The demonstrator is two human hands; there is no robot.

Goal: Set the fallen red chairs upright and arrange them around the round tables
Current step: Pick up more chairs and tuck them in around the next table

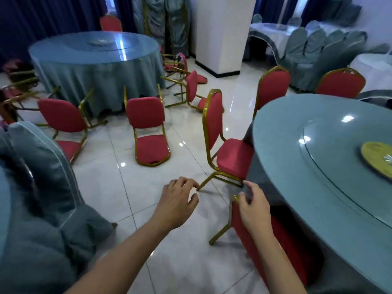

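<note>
Head view: near table hides the upright chair's seat front.

The near table is cut off by the right edge, and its cloth hides the seat of the nearest chair. Fallen chairs at far left are blurred, their number unclear.

upright chair left of near table, fallen chairs before far table
</note>
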